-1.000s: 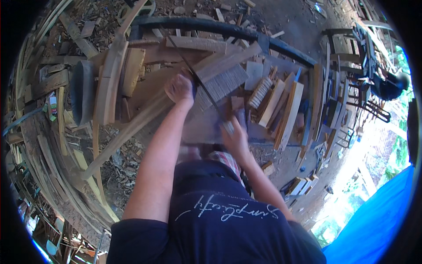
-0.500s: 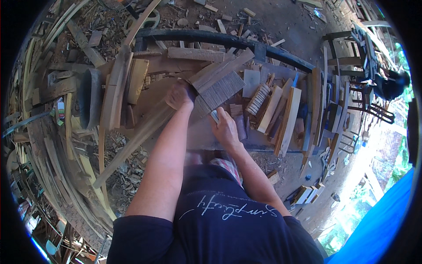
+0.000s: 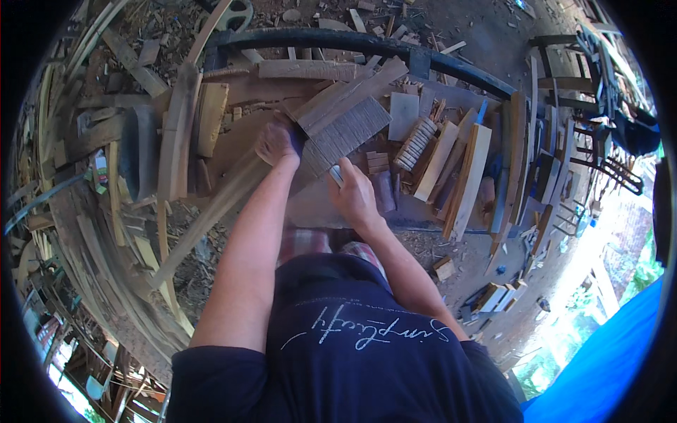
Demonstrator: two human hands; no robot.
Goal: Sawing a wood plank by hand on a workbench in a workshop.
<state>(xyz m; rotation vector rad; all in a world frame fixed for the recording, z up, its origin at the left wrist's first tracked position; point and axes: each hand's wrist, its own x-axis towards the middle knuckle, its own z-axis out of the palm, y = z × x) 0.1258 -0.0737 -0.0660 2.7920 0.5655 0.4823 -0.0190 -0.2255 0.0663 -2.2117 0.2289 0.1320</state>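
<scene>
A long wooden plank (image 3: 211, 218) runs slantwise across the low work surface, from lower left to upper right. My left hand (image 3: 277, 143) is closed around its middle. Against the plank, just right of that hand, lies a grooved, dark brown wooden slab (image 3: 349, 134). My right hand (image 3: 354, 195) is at the slab's lower edge, its fingers closed on a small pale grey tool (image 3: 336, 174); the kind cannot be made out. Part of the tool is hidden by the fingers.
To the right lie a ribbed pale roll (image 3: 416, 144), several wooden strips (image 3: 468, 182) and a flat grey piece (image 3: 403, 116). A dark rail (image 3: 317, 39) borders the far side. Planks stack at left (image 3: 106, 275); wood scraps litter the ground. A chair (image 3: 606, 162) stands far right.
The view has shifted slightly. Both hands remain at the plank and slab, with the right hand still gripping the small grey tool at the slab's lower edge.
</scene>
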